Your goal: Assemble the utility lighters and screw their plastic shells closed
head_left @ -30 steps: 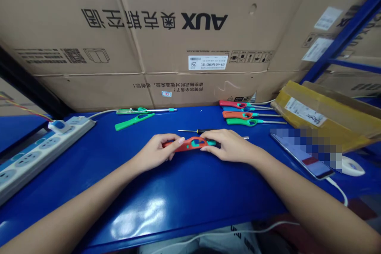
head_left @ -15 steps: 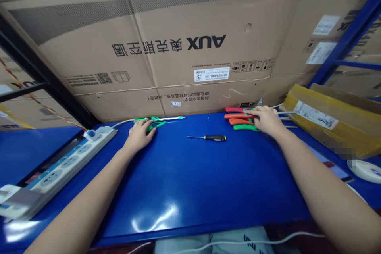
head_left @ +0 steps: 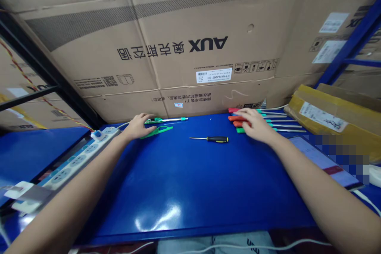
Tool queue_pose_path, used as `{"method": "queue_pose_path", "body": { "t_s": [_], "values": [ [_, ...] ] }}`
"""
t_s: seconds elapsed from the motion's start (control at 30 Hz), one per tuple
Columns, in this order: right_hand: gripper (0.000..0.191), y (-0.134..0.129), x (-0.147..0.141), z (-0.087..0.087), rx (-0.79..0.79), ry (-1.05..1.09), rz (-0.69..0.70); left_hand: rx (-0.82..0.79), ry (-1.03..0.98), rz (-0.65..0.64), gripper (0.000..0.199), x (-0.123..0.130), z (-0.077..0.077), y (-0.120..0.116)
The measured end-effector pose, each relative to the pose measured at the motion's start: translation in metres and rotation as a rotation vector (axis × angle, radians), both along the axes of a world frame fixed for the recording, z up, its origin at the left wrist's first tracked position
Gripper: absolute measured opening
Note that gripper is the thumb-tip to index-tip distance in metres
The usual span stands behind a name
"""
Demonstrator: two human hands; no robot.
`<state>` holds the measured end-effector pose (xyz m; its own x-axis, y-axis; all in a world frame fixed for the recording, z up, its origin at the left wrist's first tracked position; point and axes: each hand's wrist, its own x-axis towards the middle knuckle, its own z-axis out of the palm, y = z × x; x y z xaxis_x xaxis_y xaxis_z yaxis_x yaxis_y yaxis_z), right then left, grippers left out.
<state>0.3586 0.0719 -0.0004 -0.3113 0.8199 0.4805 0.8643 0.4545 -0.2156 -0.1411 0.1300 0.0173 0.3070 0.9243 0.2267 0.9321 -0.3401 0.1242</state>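
Observation:
On the left of the blue table, my left hand rests over the near end of a green tool, its thumb and fingers apart. Beside it lies a slim metal pen-like tool with green parts. My right hand lies spread over the handles of several tools side by side: a red handle, an orange-red handle and a green handle, with metal shafts pointing right. A black and yellow screwdriver lies between the hands, touched by neither.
A large cardboard box stands along the back. At the left is a white power strip with plugs and cables. A yellow-taped box and a tablet-like device lie on the right, near a white object.
My left hand has shifted slightly left, showing more of the green tool. My right hand has spread over the handles, and the tools now lie more evenly in a row. The view has shifted slightly.

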Motion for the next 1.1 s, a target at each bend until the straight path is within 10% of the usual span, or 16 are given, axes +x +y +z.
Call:
{"method": "queue_pose_path", "body": {
  "t_s": [0.3,0.63,1.1],
  "values": [
    [0.034,-0.028,-0.063,-0.01,-0.283,0.056,0.457,-0.05,0.045,-0.032,0.079,-0.002,-0.011,0.01],
    [0.024,-0.014,-0.049,-0.015,-0.096,0.205,0.115,-0.08,0.011,-0.165,0.066,0.033,-0.029,-0.048],
    [0.025,-0.019,-0.053,-0.013,-0.08,0.098,0.166,-0.186,-0.084,-0.457,0.061,0.124,-0.021,-0.149]
  ]
}}
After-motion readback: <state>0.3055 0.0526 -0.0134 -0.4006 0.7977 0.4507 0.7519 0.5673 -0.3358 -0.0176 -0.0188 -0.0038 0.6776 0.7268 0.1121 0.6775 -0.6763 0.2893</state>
